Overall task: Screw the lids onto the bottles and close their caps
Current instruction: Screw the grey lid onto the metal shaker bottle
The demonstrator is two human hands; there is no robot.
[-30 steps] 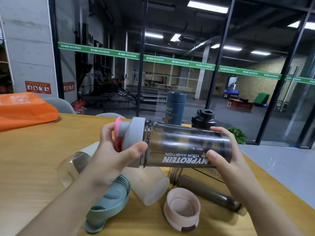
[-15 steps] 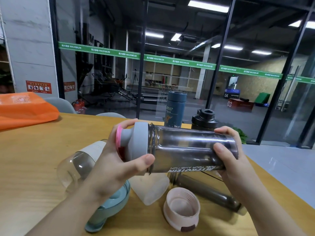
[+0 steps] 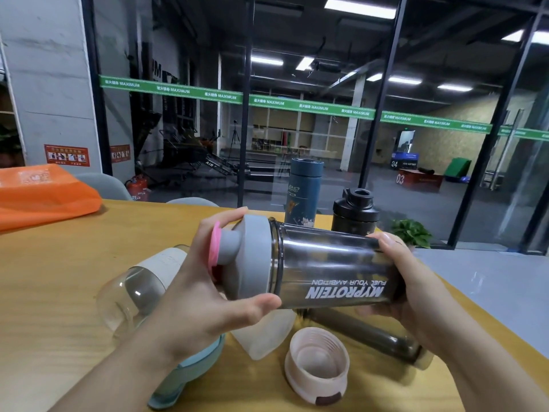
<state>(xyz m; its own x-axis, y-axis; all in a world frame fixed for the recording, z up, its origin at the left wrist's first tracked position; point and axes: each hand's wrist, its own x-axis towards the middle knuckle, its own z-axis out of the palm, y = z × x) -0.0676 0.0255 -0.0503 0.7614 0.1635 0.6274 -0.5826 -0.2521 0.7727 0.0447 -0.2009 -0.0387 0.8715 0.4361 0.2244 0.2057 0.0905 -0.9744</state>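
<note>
From the head camera, the smoky shaker bottle lies sideways in the air above the table, the right hand clamped round its base and the fingers of the left hand curled round the grey lid. The step in hand looks like screwing this lid tight. Next comes checking that the pink cap, just inside the left palm, is pressed closed.

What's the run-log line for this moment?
left hand: grips grey lid | right hand: grips smoky shaker bottle, held sideways above table | pink lid: loose on table
</note>
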